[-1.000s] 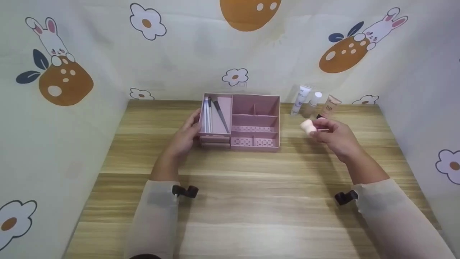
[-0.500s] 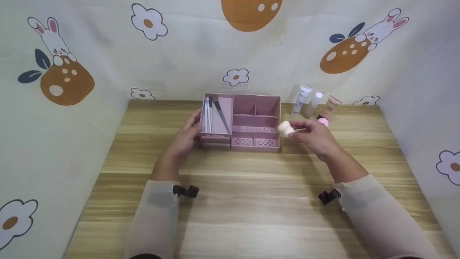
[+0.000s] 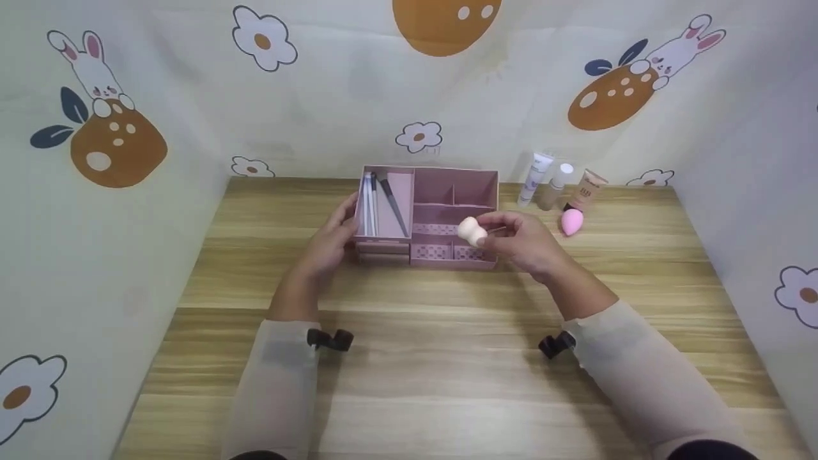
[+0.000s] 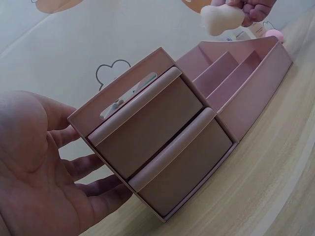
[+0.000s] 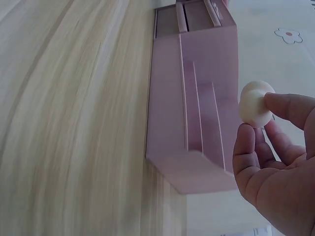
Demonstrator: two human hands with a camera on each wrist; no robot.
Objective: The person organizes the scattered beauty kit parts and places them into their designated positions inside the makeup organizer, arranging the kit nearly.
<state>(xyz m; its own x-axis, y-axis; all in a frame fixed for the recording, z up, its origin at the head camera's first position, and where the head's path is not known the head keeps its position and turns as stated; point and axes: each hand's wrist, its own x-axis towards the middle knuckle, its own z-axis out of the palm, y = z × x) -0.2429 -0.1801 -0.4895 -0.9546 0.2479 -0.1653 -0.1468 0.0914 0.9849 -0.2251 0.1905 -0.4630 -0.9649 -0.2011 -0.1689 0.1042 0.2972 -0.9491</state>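
Note:
A cream, gourd-shaped makeup sponge (image 3: 473, 232) is pinched between the thumb and fingers of my right hand (image 3: 525, 246). In the head view it overlaps the right-hand compartments of a pink desk organizer (image 3: 476, 186); the right wrist view shows the sponge (image 5: 257, 104) held above the dividers. My left hand (image 3: 329, 243) rests against the organizer's left side, its fingers (image 4: 106, 194) reaching along that wall in the left wrist view. Several makeup brushes (image 3: 393, 207) lie in the organizer's top left tray, over two drawers (image 4: 182, 162).
To the right stand a white tube (image 3: 534, 179), a small bottle with a white cap (image 3: 556, 185) and a beige BB cream tube (image 3: 586, 188). A pink egg-shaped makeup sponge (image 3: 572, 222) lies before them. Patterned cloth (image 3: 345, 89) encloses the wooden table (image 3: 415, 358).
My right hand has carried the cream sponge leftward from beside the bottles to over the organizer, uncovering the pink sponge. The left hand has stayed at the organizer's side.

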